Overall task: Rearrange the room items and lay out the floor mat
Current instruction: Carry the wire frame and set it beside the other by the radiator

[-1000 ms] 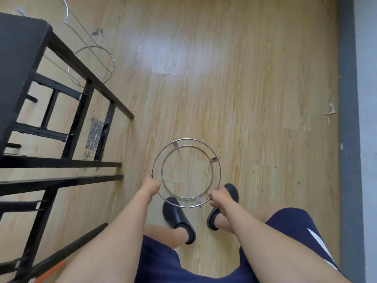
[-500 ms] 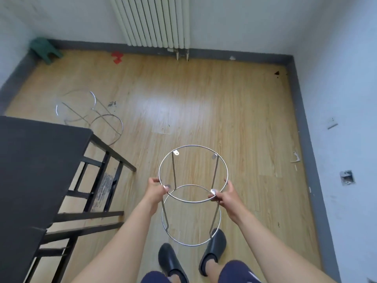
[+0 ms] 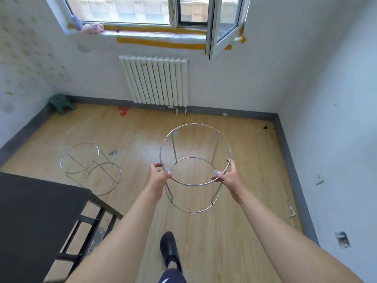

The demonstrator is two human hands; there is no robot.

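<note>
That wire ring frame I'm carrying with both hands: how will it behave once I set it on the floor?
The wire frame is probably light: left hand and right hand grip only its top ring. It looks stiff, rings and uprights keeping shape. Set on a ring it should stand; tipped over it may roll, like the second frame lying sideways on the floor.

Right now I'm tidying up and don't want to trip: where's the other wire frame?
In the head view the second wire frame lies tipped over on the wooden floor to the left, just beyond the black table.
</note>
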